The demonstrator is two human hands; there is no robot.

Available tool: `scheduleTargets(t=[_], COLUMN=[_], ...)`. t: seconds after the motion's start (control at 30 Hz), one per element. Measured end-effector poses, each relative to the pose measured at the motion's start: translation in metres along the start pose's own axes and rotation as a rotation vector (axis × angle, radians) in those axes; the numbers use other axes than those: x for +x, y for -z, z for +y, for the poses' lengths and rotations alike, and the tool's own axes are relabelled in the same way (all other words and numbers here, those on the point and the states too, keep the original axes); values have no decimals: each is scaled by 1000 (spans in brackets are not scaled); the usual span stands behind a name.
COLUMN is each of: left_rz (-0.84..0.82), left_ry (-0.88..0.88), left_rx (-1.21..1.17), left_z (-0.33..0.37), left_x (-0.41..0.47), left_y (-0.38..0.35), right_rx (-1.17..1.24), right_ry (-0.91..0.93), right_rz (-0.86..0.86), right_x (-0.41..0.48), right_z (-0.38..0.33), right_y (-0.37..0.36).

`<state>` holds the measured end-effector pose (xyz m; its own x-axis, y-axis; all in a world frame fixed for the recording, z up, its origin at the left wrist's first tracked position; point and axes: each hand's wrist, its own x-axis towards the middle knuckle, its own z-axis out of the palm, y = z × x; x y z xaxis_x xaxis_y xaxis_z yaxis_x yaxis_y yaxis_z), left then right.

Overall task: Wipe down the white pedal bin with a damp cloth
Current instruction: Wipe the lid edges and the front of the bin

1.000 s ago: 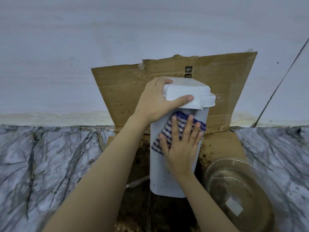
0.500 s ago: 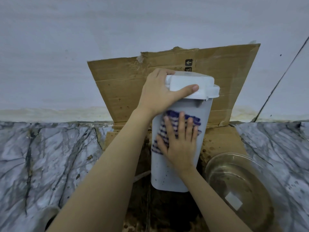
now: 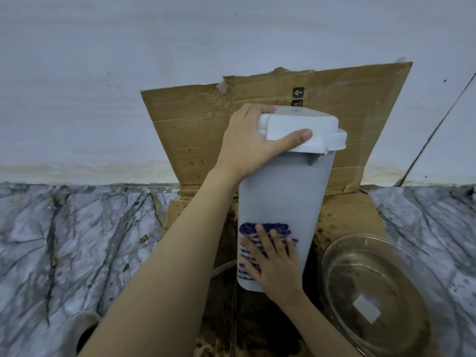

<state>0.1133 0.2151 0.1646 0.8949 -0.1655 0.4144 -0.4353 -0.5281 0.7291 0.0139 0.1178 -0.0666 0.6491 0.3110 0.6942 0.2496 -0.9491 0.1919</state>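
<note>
While the flattened cardboard (image 3: pixel 195 130) is lining the marble floor (image 3: pixel 77 240), the white pedal bin (image 3: pixel 286 191) is standing on it; the left hand (image 3: pixel 247 143) is gripping its lid (image 3: pixel 301 130), the right hand (image 3: pixel 275 264), fingers spread, is pressing the striped cloth (image 3: pixel 257 233) against its lower front, beside a glass bowl (image 3: pixel 373 292).

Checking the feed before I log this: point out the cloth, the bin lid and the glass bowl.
cloth (image 3: pixel 251 229): head view, dark top edge above the fingers.
bin lid (image 3: pixel 291 122): head view, flat white top.
glass bowl (image 3: pixel 332 256): head view, left rim.
</note>
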Motion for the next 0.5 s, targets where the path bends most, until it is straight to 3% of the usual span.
scheduleTargets(t=[0.13,0.23,0.5], left_rz=[26,38,40], left_ry=[13,17,8], left_rx=[-7,-17,-22], left_z=[5,5,0], left_x=[3,4,0], left_y=[-6,-7,-2], right_rx=[26,12,-31], right_ry=[-202,-249,72], right_rz=[42,53,32], right_x=[8,8,-28], right_z=[-2,-19,-8], right_y=[1,-7,-19])
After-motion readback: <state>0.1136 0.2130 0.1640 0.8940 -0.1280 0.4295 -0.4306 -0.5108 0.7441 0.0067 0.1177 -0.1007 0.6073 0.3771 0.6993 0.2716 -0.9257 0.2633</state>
